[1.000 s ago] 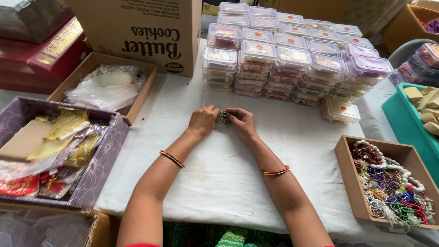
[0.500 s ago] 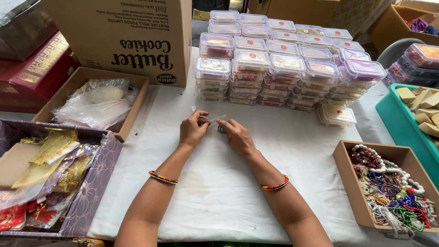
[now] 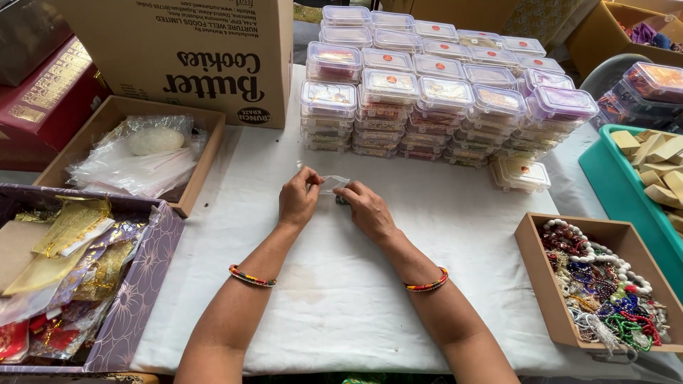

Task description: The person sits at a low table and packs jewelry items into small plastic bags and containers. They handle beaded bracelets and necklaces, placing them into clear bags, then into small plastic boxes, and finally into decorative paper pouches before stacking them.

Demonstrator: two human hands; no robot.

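From the head camera we look down on a white-covered table [image 3: 398, 235] with both hands meeting at its middle. Our left hand [image 3: 299, 200] and right hand [image 3: 364, 208] pinch a small clear plastic pouch [image 3: 331, 183] between them. The fingertips of each hand are closed on its ends, and the other fingers are loosely curled. The pouch sits just above the table, between the two hands, with its long axis running left to right from one hand to the other. Neither hand is clearly nearer; both touch it. Something small and dark [image 3: 341, 200] shows just under the right fingers, but we cannot tell what it is.

Behind the hands stand stacks of clear lidded boxes [image 3: 434, 92], with a large cardboard carton [image 3: 192, 57] to their left. A shallow tray of plastic bags [image 3: 135, 153] lies near the left arm. An open box of beaded strings [image 3: 605, 284] lies near the right arm.

Against the frame half a second ago, the hands have drawn slightly closer together and the pouch now looks stretched flatter between them. The boxes and trays sit as they did.
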